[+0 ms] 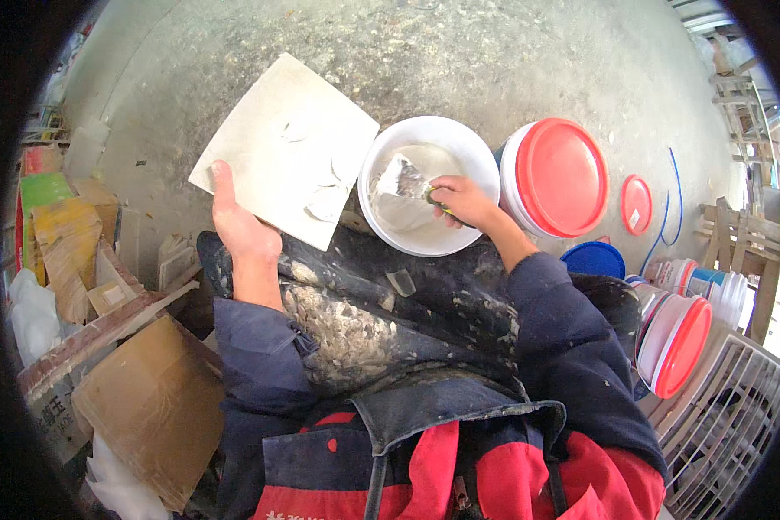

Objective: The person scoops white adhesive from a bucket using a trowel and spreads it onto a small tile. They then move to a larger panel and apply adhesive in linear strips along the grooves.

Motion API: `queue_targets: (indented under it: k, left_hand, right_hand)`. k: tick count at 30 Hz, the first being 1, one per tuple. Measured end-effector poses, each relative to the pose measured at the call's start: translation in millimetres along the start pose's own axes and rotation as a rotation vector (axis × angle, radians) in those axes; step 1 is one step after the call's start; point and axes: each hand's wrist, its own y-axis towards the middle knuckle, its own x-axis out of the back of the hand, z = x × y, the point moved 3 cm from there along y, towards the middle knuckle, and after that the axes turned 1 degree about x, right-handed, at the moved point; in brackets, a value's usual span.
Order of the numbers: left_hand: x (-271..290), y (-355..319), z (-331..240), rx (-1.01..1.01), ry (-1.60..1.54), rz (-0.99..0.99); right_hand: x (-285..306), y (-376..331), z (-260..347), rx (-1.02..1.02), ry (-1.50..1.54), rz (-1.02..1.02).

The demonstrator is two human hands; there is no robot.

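My left hand (241, 221) grips a square off-white tile (273, 143) by its lower left edge, thumb on top and the other fingers hidden beneath. Small dabs of pale paste sit on the tile's face. My right hand (464, 202) is closed around the handle of a putty knife (404, 176). Its wide metal blade is inside a white bucket (373, 217), over whitish paste (438, 159). The bucket's rim comes close to the tile's right corner.
Right of the bucket are a white bucket with a red lid (562, 178), a loose red lid (637, 205), a blue lid (593, 259) and more buckets. Cardboard (152, 407) and boxes crowd the left. A metal grille (724, 425) lies at lower right. Paste spatters the floor.
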Motion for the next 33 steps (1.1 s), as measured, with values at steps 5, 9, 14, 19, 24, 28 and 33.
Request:
queue_targets:
  k: [5, 9, 14, 19, 24, 28, 33]
  left_hand:
    - [9.7, 1.2, 3.2, 0.029, -0.016, 0.005]
    - [11.8, 6.5, 15.3, 0.099, -0.074, 0.071]
    - [9.2, 2.5, 18.9, 0.268, -0.16, 0.21]
    - [-6.7, -14.8, 8.9, 0.437, -0.207, 0.327]
    - [-8.0, -18.3, 6.7, 0.463, -0.271, 0.364]
    - [-6.3, -21.5, 9.3, 0.44, -0.327, 0.409]
    - [-4.8, -25.0, 7.4, 0.41, -0.341, 0.475]
  right_hand:
    - [35.6, -77.7, 60.1, 0.122, 0.016, -0.11]
    - [60.0, -130.5, 100.7, 0.249, 0.079, -0.178]
    - [56.5, -167.2, 165.5, 0.46, -0.181, -0.144]
    - [24.2, -166.7, 197.0, 0.667, -0.48, -0.064]
    - [21.7, -149.0, 185.1, 0.76, -0.744, -0.032]
    - [28.6, -161.9, 163.2, 0.703, -0.857, -0.133]
    - [36.4, -163.7, 157.6, 0.721, -1.069, -0.221]
